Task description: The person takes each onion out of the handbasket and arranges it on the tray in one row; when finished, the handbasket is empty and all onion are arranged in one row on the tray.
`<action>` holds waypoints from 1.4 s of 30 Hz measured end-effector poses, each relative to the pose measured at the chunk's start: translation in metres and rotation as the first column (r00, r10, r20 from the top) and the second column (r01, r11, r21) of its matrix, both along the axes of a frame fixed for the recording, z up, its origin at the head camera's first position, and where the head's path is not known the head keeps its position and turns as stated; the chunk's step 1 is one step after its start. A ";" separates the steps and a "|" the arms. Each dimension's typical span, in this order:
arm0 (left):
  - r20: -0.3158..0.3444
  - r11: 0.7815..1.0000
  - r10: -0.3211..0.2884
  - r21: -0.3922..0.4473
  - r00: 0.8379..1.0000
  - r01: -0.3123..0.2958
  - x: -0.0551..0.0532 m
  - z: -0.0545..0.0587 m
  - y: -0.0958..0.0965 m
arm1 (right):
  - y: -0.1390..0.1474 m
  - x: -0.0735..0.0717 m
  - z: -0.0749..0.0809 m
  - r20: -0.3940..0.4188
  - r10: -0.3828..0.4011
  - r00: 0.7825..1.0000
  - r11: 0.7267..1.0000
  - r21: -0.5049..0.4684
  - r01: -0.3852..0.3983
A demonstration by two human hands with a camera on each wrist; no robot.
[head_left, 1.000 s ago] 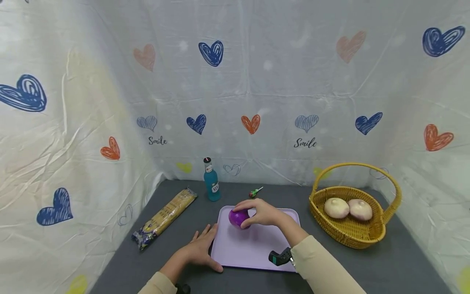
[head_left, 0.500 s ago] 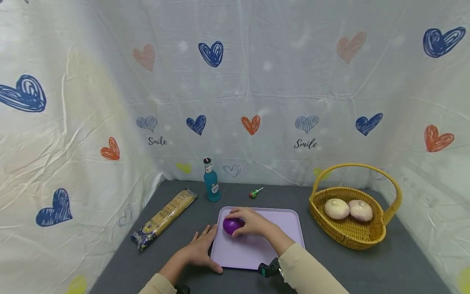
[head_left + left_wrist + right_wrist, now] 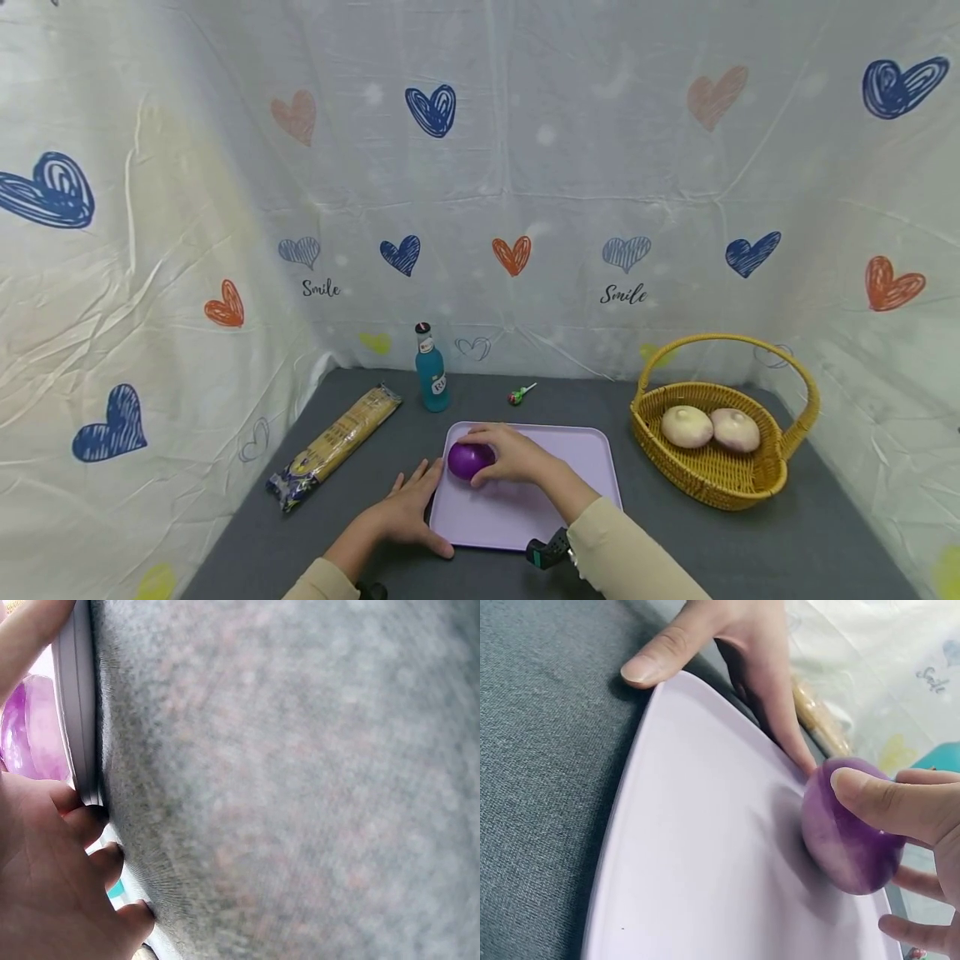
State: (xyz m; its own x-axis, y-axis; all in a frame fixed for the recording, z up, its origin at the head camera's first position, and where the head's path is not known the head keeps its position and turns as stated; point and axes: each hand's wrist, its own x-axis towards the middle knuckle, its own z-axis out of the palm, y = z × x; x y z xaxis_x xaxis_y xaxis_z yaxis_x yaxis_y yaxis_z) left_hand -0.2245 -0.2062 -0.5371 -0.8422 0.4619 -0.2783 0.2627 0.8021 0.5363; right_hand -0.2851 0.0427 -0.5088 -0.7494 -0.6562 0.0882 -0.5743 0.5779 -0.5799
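Fingers and thumb of the right hand (image 3: 510,454) pinch one purple round object (image 3: 467,461) from its right side, over the left part of one lilac tray (image 3: 495,517), near the tray's left edge and toward its far-left corner. Whether it touches the tray surface cannot be told. It looks nearly round, slightly wider than tall from above, so its long axis and pointing direction are unclear. Fingers of the left hand (image 3: 408,504) are spread along the tray's left edge, the thumb at its near-left corner. Left of the tray, one noodle-like package (image 3: 333,446) lies aslant along the left edge of the worktop (image 3: 787,550), far end angled right; its print is too small to read. Toward the back edge stand one upright blue bottle (image 3: 431,375), its label showing what looks like "RI", and, lying down, one lollipop (image 3: 519,395), stick aimed to the far right. Near the worktop's right edge, one yellow basket (image 3: 690,477) holds two pale bulbs (image 3: 687,427) side by side. Behind, a curtain (image 3: 555,250) with printed hearts reads "Smile" twice.
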 end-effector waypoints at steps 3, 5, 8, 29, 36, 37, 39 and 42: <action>-0.001 1.000 -0.003 0.004 1.000 0.003 0.000 0.000 0.001 | 0.002 0.002 0.004 0.006 -0.005 1.000 1.000 -0.001 0.005; -0.005 1.000 -0.004 0.006 1.000 0.004 0.001 0.000 0.001 | 0.005 0.003 0.008 0.012 -0.009 1.000 1.000 -0.005 0.009; -0.007 1.000 -0.002 0.010 1.000 0.002 0.001 0.000 0.001 | 0.009 0.002 0.015 0.007 -0.009 1.000 1.000 -0.023 0.009; 0.009 1.000 0.001 0.009 1.000 -0.001 0.001 0.000 0.000 | 0.081 -0.006 0.065 0.007 -0.059 0.998 0.991 -0.119 0.059; 0.009 1.000 0.007 0.011 1.000 -0.007 0.002 0.004 -0.003 | 0.111 -0.007 0.074 -0.007 -0.079 0.997 0.980 -0.186 0.077; 0.008 1.000 0.006 0.013 1.000 -0.006 0.002 0.004 -0.003 | 0.115 -0.006 0.075 -0.009 -0.091 0.996 0.979 -0.186 0.088; 0.010 1.000 0.002 0.014 1.000 -0.002 0.002 0.004 -0.002 | 0.124 -0.005 0.077 -0.011 -0.113 0.994 0.977 -0.181 0.109; 0.013 1.000 -0.009 0.014 1.000 0.008 0.001 0.004 0.000 | 0.137 -0.003 0.077 -0.007 -0.141 0.990 0.974 -0.180 0.137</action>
